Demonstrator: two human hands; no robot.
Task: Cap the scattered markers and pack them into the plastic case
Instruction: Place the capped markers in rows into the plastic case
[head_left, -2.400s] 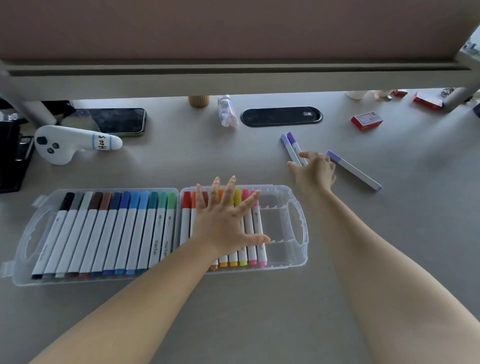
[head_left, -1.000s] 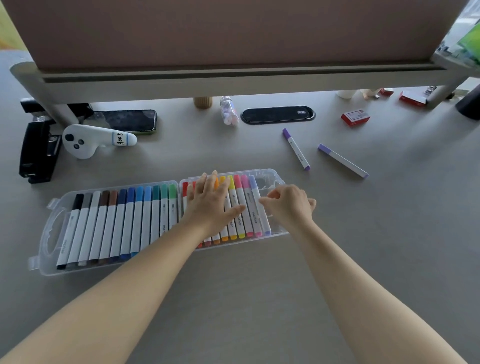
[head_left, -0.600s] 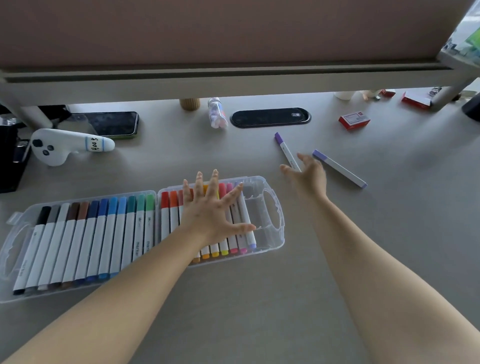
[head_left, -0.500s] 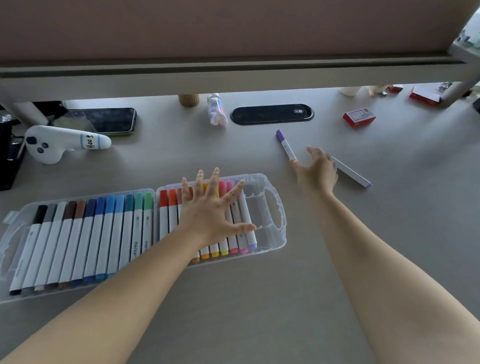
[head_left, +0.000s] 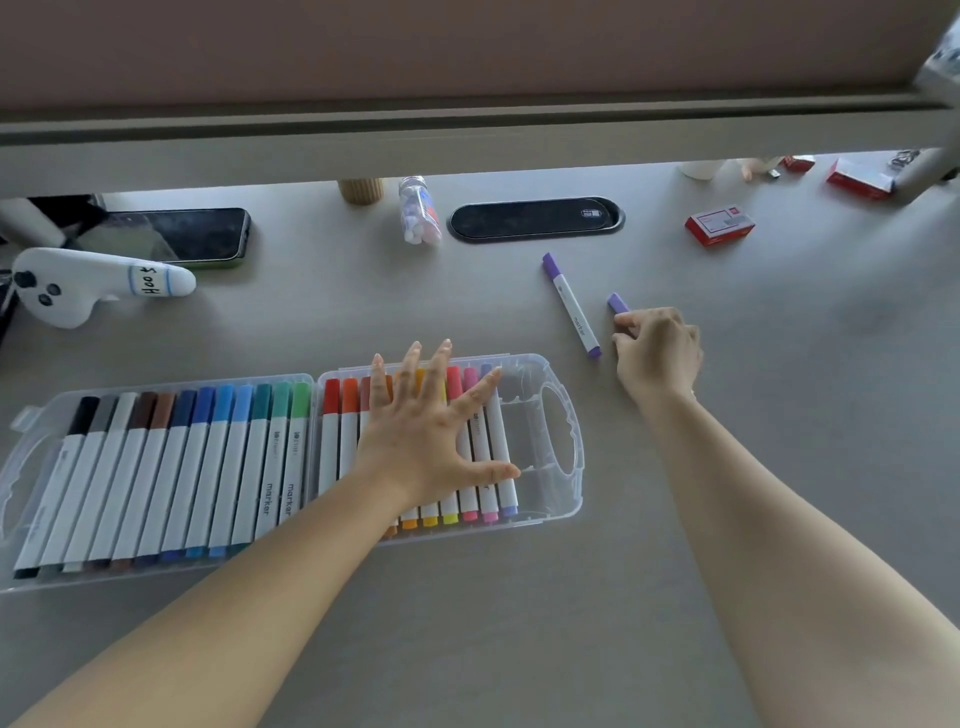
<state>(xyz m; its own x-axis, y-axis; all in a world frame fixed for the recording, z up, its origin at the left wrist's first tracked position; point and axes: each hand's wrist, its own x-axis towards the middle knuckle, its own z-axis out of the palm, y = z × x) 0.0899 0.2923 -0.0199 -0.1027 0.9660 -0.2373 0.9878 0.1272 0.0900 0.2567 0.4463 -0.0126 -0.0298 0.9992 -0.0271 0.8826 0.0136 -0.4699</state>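
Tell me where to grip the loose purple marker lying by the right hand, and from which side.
Pinch the purple marker across its white barrel near the middle, coming from above. It lies flat on the desk, cap pointing away, with bare desk along both long sides for fingertips. The right hand is closest.

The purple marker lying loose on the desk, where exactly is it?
The purple marker lies on the desk beyond the case's right end, just left of the right hand, with the black oval desk insert behind it.
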